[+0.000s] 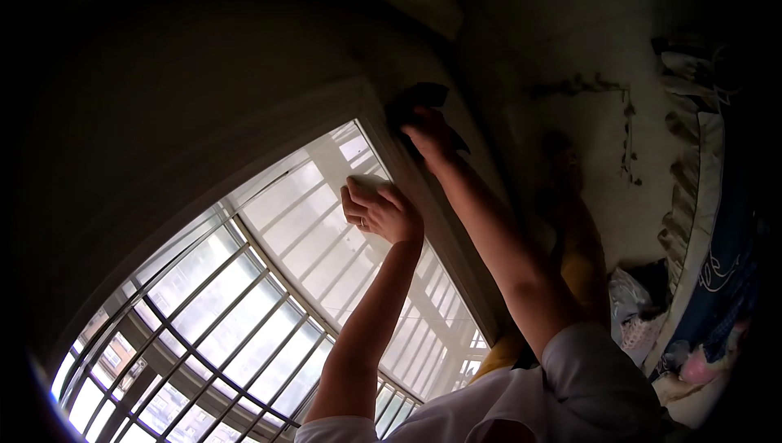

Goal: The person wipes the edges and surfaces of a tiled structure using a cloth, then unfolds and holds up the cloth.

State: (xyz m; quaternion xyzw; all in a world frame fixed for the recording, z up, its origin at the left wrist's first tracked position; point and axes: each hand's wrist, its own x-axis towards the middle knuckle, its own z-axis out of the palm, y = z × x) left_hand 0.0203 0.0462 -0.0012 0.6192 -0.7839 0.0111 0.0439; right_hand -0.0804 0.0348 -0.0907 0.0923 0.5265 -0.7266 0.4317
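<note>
My left hand [379,211], with a ring on one finger, is bent against the bright window surface [297,199] near the frame's corner. A pale edge shows beyond its curled fingers, but what it belongs to is unclear. Farther up, my right hand [428,133] grips a dark object [423,99] beside the window frame [376,129]. Shadow hides the dark object's full shape and most of the right fingers.
Metal bars [220,304] cross the window, with buildings outside. At the right lie a ruffled bed edge [684,190], blue fabric [721,280] and a clear plastic bag [627,296]. A dark vine-like pattern [627,129] marks the pale floor. My leg [582,264] shows beside my right arm.
</note>
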